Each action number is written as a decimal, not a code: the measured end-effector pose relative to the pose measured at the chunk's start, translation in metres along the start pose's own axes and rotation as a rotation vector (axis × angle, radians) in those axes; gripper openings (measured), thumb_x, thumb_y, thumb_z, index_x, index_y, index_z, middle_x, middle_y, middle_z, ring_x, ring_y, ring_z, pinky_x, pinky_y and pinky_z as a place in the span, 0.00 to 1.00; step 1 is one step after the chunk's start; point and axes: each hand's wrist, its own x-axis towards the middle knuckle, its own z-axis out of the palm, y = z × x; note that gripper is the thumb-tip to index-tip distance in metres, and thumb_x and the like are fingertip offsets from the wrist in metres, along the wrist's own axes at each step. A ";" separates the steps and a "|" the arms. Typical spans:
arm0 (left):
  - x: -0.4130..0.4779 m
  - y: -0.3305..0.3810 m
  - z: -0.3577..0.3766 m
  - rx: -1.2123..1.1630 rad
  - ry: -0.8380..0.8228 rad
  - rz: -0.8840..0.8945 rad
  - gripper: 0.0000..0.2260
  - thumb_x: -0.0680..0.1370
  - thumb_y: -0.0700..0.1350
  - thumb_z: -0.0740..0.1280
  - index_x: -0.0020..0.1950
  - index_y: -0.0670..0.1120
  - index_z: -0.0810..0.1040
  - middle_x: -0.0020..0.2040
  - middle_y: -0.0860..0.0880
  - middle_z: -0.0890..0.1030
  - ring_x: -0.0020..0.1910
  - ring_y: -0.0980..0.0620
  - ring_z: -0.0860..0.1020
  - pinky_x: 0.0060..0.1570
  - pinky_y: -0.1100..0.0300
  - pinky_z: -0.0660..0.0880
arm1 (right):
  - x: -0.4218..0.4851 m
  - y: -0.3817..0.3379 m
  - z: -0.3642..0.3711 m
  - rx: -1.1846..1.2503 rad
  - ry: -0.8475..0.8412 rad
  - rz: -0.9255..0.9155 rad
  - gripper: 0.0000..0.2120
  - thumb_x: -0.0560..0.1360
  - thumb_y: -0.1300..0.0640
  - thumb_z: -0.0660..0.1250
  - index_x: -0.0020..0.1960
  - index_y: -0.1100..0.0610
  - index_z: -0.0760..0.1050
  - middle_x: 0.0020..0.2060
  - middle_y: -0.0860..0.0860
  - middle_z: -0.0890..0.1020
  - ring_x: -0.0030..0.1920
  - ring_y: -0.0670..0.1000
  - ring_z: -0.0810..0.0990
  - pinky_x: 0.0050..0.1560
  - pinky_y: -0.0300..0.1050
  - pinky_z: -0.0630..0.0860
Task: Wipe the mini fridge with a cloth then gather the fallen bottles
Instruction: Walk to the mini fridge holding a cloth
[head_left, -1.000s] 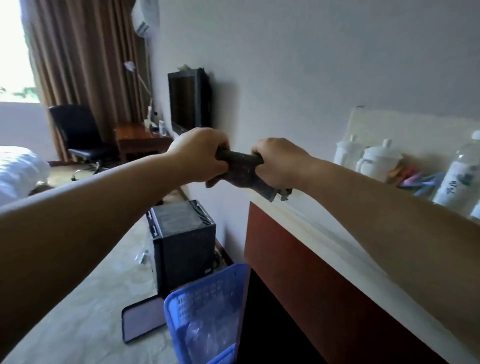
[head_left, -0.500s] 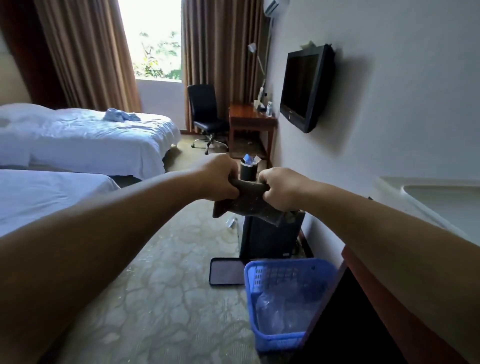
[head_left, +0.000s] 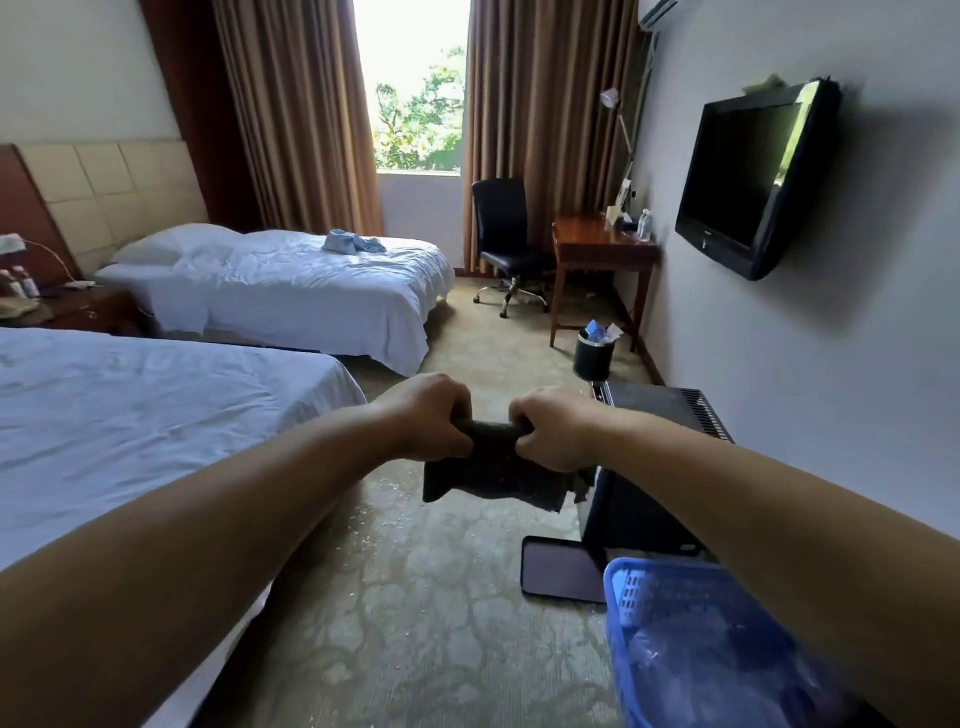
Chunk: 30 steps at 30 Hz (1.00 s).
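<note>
View swung left; beds (head_left: 291, 291) now flank patterned carpet (head_left: 415, 597).

Cloth (head_left: 493, 467) stretched between left hand (head_left: 431, 415) and right hand (head_left: 553, 426), mini fridge (head_left: 644, 467) just right behind it against the wall, basket (head_left: 691, 644) nearer, possibly bottles inside, beds (head_left: 156, 410) left.

Dark grey cloth (head_left: 493, 480), black mini fridge (head_left: 641, 499), blue basket (head_left: 623, 613), white beds (head_left: 291, 291)

Hotel room, 2 white beds (head_left: 291, 291), wall-mounted TV (head_left: 748, 176), desk (head_left: 602, 249), brown curtains (head_left: 296, 114)
</note>
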 end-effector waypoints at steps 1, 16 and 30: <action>0.000 -0.014 -0.004 -0.003 0.005 -0.007 0.04 0.66 0.44 0.69 0.37 0.49 0.75 0.34 0.56 0.72 0.39 0.52 0.73 0.38 0.59 0.71 | 0.011 -0.010 0.001 0.010 0.004 -0.004 0.02 0.72 0.58 0.62 0.43 0.52 0.70 0.44 0.51 0.73 0.45 0.53 0.72 0.39 0.44 0.68; 0.066 -0.148 -0.011 -0.067 -0.037 -0.084 0.02 0.69 0.42 0.68 0.40 0.46 0.80 0.34 0.55 0.72 0.40 0.52 0.73 0.38 0.62 0.69 | 0.146 -0.062 0.004 -0.030 -0.075 -0.055 0.13 0.73 0.65 0.59 0.56 0.57 0.75 0.50 0.54 0.76 0.45 0.52 0.72 0.32 0.36 0.66; 0.255 -0.208 -0.015 -0.018 -0.055 -0.125 0.02 0.69 0.42 0.69 0.39 0.48 0.77 0.36 0.54 0.72 0.42 0.52 0.73 0.39 0.62 0.69 | 0.336 0.024 -0.028 -0.054 -0.119 -0.150 0.13 0.72 0.66 0.59 0.55 0.59 0.75 0.47 0.53 0.74 0.43 0.51 0.72 0.33 0.37 0.67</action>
